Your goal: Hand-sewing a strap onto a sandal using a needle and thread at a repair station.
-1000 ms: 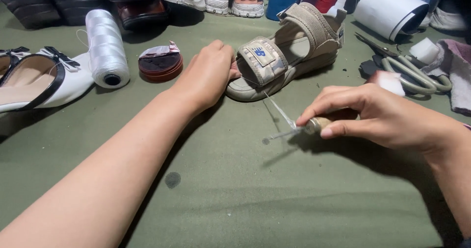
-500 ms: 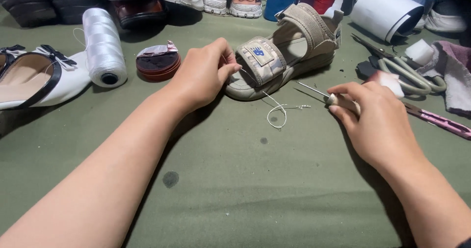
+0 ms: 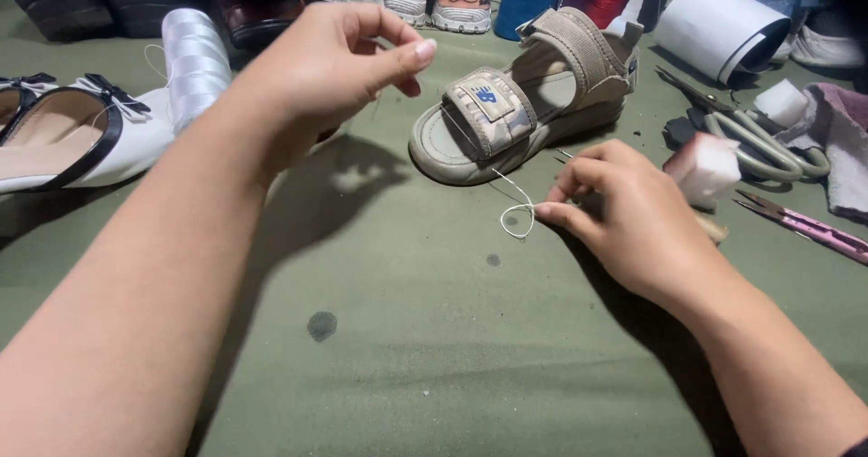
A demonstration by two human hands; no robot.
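A beige strap sandal (image 3: 524,104) lies on the green cloth, toe toward me. A white thread (image 3: 515,206) runs from its front strap down into a small loop on the cloth. My right hand (image 3: 633,217) rests on the cloth just right of the loop, thumb and forefinger pinched on the thread's end. A thin metal tip (image 3: 562,156) shows above those fingers. My left hand (image 3: 334,64) is raised above the cloth, left of the sandal and apart from it. Its thumb presses against its forefinger; I cannot see whether anything is between them.
A white thread spool (image 3: 194,64) and a white flat shoe with a black bow (image 3: 81,141) lie at the left. Scissors (image 3: 759,136), a white foam block (image 3: 705,168), a pink-handled tool (image 3: 805,226) and a white roll (image 3: 714,28) sit at the right. Several shoes line the far edge.
My left hand has lifted off the sandal and risen to the left. My right hand has moved in to the thread loop and pinched the thread.
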